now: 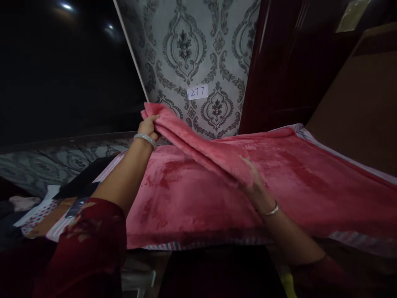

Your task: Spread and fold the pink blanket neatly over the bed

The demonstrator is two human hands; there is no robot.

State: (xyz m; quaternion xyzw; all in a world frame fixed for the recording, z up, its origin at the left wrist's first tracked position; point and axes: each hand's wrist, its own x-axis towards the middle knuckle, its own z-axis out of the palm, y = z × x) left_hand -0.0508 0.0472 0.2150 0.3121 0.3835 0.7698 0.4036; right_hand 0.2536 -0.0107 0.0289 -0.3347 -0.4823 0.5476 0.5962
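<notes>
A folded length of pink plush cloth (pixel 198 142) is held up in the air, slanting down from left to right. My left hand (pixel 151 125), with a pale bangle at the wrist, is closed around its upper left end. At the lower right end is my right hand (pixel 252 178), partly covered by the cloth; its fingers lie against the fabric, and whether they grip it is hard to see. Beneath both hands a large pink plush blanket (pixel 198 207) lies spread over the table. Whether the raised cloth is joined to this blanket cannot be made out.
Striped fabric (pixel 164 246) shows under the blanket's edges. Folded clothes (pixel 46 215) lie at the left. A large black screen (pixel 62 74) stands at the back left. A paper marked 277 (pixel 197 92) is on the patterned wall. A brown panel (pixel 359 95) rises at the right.
</notes>
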